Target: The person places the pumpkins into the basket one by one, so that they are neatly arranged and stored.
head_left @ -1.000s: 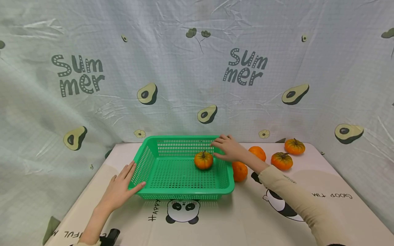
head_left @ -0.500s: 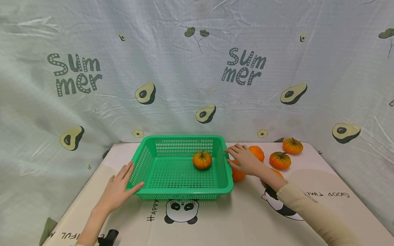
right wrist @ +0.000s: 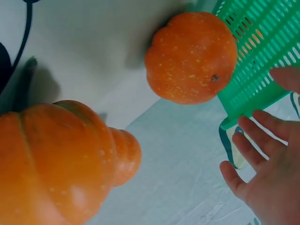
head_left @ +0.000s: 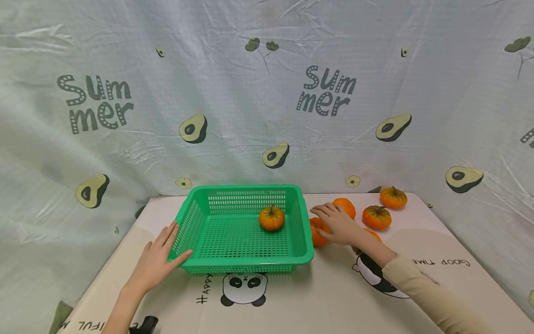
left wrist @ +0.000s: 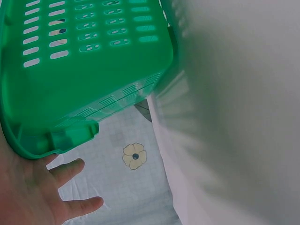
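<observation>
A green plastic basket stands on the table with one small pumpkin inside, toward its right side. My left hand rests on the basket's left rim, fingers straight; in the left wrist view its fingers spread beside the rim. Just outside the basket's right wall, my right hand is over an orange pumpkin that it partly covers in the head view. Seen from the right wrist, that hand has loosely spread fingers and grips nothing.
Right of the basket lie more pumpkins: one behind my right hand, two farther right, and one partly hidden by my forearm. A printed cloth hangs behind the table. A black object is near my left wrist.
My right hand has moved from above the basket's right rim, out to the right and down toward the pumpkin beside it. The left hand stays on the rim. The head view has shifted slightly.
</observation>
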{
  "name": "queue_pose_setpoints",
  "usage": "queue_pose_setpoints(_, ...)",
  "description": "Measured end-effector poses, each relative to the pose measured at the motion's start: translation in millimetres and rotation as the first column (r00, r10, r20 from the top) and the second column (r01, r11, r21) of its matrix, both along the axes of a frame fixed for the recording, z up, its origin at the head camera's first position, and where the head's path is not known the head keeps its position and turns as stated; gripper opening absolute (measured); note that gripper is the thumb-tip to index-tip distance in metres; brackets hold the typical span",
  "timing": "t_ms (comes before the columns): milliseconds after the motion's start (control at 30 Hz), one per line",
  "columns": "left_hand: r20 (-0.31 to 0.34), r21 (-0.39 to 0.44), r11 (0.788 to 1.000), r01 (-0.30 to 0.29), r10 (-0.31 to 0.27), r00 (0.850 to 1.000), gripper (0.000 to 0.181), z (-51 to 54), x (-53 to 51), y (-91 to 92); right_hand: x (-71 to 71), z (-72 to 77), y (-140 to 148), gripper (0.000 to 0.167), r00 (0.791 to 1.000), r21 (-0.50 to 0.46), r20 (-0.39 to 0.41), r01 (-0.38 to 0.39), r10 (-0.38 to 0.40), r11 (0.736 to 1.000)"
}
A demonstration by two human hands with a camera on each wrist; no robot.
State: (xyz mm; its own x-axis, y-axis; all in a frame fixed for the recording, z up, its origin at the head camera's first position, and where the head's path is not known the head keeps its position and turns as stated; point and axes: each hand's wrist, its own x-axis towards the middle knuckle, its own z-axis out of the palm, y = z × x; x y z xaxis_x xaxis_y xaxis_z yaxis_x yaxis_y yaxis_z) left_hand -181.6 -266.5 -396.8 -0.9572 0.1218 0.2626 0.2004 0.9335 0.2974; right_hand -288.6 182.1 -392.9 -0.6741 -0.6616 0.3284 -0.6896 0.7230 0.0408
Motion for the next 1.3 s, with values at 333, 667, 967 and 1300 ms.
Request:
queue_pose_setpoints(333,-0.005,0.003,1.0,-0.003,0.003,1.0,0.082,-1.1,1.9,-3.1,-2.7,-14.9,2.0,0.084,0.999,0.056,0.04,-0.004,0.002,0.998)
queue_pose_setpoints(667,0.004,0.001,1.0,-0.004,0.004,1.0,0.082,-1.7,1.1,-1.9,-9.7,-25.3,-0.3,0.096,0.999,0.101,0.037,0.036,-0.04,0.994)
queue_pose_setpoints(967,0.003,0.008,1.0,-0.003,0.003,1.0,0.082,-2.7,0.1,-0.6,-12.2,-29.4,-0.1,0.08,0.996,0.104,0.069,0.042,-0.049,0.994)
queue_pose_setpoints(1300,-0.006,0.004,1.0,-0.001,0.001,1.0,0.081,-2.9,-1.2,-1.2,-13.3,-32.8,4.4,0.068,1.0,0.096,-0.001,0.03,-0.03,0.995)
